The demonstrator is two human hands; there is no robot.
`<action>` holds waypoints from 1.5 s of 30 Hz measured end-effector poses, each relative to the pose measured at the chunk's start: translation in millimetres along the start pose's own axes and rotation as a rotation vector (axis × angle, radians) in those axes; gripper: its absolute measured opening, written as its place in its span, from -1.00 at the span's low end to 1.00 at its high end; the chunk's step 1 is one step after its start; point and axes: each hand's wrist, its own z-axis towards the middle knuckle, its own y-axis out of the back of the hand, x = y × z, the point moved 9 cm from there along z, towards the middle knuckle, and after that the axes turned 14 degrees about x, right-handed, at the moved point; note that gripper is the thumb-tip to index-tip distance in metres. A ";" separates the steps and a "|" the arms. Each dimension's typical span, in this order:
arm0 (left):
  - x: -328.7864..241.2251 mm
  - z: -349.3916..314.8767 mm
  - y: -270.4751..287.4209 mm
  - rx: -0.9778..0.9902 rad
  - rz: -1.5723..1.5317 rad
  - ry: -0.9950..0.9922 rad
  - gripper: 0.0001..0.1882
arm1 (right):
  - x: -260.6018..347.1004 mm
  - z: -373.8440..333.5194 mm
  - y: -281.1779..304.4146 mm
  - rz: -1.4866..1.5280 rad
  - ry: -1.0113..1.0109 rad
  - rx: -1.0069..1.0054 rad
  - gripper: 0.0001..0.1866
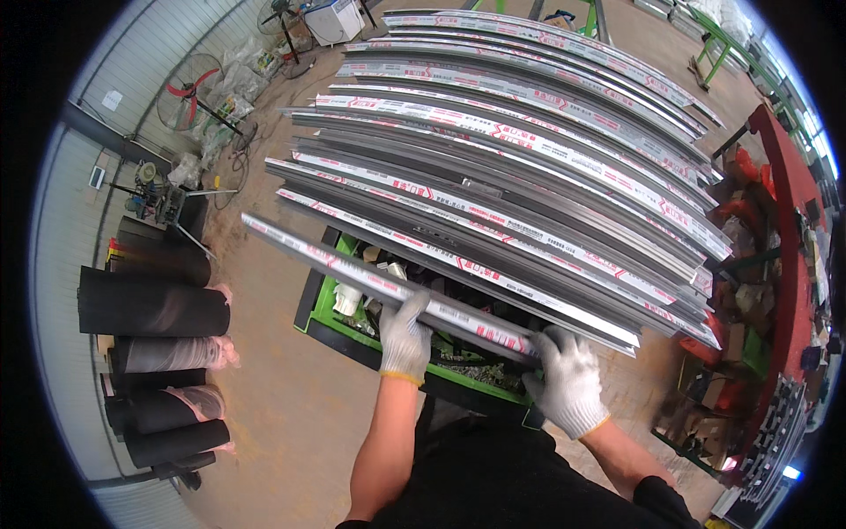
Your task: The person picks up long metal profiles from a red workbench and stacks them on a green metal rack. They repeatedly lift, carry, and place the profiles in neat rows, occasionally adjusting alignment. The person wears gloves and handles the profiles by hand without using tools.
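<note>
A long grey metal profile (pixel 330 263), with white protective film printed in red, is held crosswise in front of me, its far end pointing up to the left. My left hand (pixel 405 342), in a white knit glove with a yellow cuff, grips it near the middle. At its right end my right hand (pixel 568 381), gloved the same way, is closed around it. Beyond it lie several similar profiles (pixel 493 234) side by side across a rack. Under the held profile is a green-edged bin (pixel 328 310) with tangled scraps inside, partly covered by the profiles.
Black rolls (pixel 154 301) lie stacked along the left wall. Pedestal fans (pixel 192 93) stand at the far left beside plastic bags (pixel 247 70). To the right is a red-edged workbench (pixel 789 264) with cluttered shelves beneath. A green frame (pixel 740 53) stands at the far right.
</note>
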 end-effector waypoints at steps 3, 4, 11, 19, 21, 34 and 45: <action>38.7 -8.9 28.2 -0.044 -0.300 0.200 -0.92 | 0.5 -2.6 -20.8 0.040 0.014 0.112 -0.48; 48.8 -5.2 36.6 -0.095 -0.335 0.201 -0.91 | -2.8 -2.0 -29.3 0.029 -0.012 0.193 -0.49; 72.6 1.9 34.1 -0.028 -0.471 0.251 -0.87 | -3.5 19.2 -8.7 0.175 0.071 0.239 -0.68; 57.7 -7.2 29.9 -0.039 -0.430 0.260 -0.87 | 19.0 110.3 -5.6 -0.005 0.100 -0.039 -0.61; 50.4 -15.3 41.3 -0.155 -0.348 0.229 -0.80 | 34.0 138.0 -13.3 -0.046 0.125 -0.036 -0.53; 62.3 -4.6 36.2 0.116 -0.550 0.343 -0.70 | 72.5 169.6 -60.7 -0.074 0.147 0.457 -0.38; 44.8 -12.2 36.5 -0.033 -0.467 0.235 -0.67 | 69.9 163.0 -25.5 -0.197 0.204 -0.013 -0.57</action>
